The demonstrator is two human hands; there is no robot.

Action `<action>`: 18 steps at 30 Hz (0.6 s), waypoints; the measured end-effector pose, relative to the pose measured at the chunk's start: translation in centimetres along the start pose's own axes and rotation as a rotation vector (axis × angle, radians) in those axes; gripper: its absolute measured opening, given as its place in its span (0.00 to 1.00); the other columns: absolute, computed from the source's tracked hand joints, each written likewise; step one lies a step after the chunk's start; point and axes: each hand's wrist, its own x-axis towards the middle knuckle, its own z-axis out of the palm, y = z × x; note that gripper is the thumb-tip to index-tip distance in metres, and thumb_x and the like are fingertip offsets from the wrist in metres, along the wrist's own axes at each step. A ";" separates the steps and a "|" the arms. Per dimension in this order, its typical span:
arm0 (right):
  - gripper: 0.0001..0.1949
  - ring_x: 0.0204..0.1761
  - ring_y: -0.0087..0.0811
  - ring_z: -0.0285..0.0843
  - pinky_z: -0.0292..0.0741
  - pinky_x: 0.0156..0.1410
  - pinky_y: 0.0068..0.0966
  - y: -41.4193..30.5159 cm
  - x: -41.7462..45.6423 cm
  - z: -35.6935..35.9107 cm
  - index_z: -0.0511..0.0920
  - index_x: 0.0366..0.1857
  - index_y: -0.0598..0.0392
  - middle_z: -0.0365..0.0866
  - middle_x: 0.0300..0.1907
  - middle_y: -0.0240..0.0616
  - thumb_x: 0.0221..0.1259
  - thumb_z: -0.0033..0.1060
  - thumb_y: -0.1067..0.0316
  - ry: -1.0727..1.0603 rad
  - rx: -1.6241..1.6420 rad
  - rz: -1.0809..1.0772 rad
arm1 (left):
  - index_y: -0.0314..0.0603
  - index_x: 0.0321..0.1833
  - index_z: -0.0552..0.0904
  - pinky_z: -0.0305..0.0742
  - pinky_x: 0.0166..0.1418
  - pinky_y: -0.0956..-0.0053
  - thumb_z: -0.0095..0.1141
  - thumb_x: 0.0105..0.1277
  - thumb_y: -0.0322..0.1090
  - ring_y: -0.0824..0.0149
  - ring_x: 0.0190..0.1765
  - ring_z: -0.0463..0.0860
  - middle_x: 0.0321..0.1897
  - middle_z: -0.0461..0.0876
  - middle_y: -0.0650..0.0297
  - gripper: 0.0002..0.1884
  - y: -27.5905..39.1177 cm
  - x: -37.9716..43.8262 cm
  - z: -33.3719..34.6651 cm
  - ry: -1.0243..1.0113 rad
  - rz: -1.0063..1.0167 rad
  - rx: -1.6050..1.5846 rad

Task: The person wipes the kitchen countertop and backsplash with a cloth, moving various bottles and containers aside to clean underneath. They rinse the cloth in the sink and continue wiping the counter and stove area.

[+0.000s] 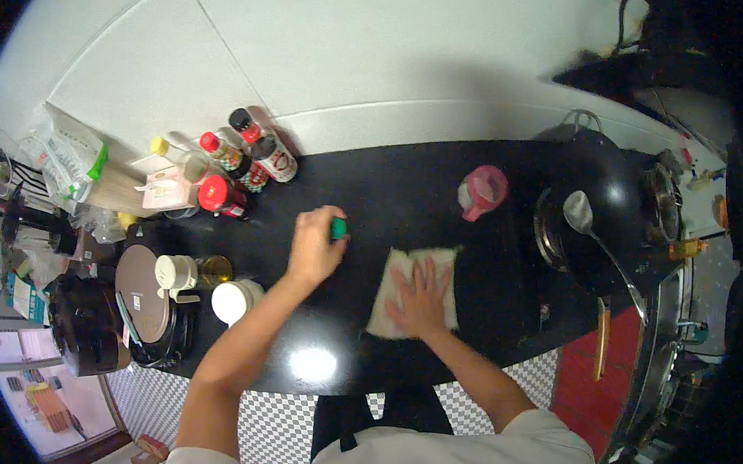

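Note:
My left hand [314, 244] is closed around a small container with a green lid [338, 228], most of it hidden by the fingers, over the middle of the black countertop [369, 188]. My right hand [420, 299] lies flat, fingers spread, on a pale cloth [444, 266] spread on the countertop. Beyond the cloth, to the right, is a pink-lidded container with a handle [484, 191]. A jar with a white lid [231, 302] is beside my left forearm.
Sauce bottles [273, 158] and a red-lidded jar [214, 193] stand back left. Left are a white-topped oil container [178, 272] and a round brown-topped appliance [143, 294]. A wok [608, 188] with a metal spatula or spoon [578, 212] stands right.

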 end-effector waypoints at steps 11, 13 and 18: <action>0.31 0.77 0.48 0.40 0.35 0.74 0.63 -6.6 24.0 5.6 0.63 0.69 0.38 0.54 0.73 0.44 0.59 0.51 0.45 0.014 0.001 -0.219 | 0.44 0.48 0.76 0.75 0.55 0.63 0.60 0.53 0.24 0.55 0.52 0.75 0.46 0.75 0.57 0.18 -11.6 2.5 -7.2 -0.116 -0.003 0.579; 0.32 0.77 0.46 0.40 0.37 0.74 0.62 -6.8 25.3 5.3 0.64 0.69 0.38 0.55 0.72 0.43 0.58 0.52 0.46 -0.012 0.011 -0.257 | 0.45 0.50 0.76 0.75 0.55 0.64 0.58 0.54 0.25 0.54 0.53 0.75 0.48 0.75 0.57 0.18 -12.2 2.7 -7.0 -0.119 0.022 0.604; 0.33 0.76 0.46 0.42 0.37 0.75 0.59 -6.9 26.0 5.5 0.63 0.69 0.37 0.55 0.73 0.42 0.57 0.53 0.45 -0.031 0.047 -0.260 | 0.42 0.53 0.76 0.75 0.58 0.65 0.57 0.56 0.26 0.53 0.56 0.75 0.54 0.75 0.54 0.19 -12.7 3.0 -7.0 -0.119 0.073 0.640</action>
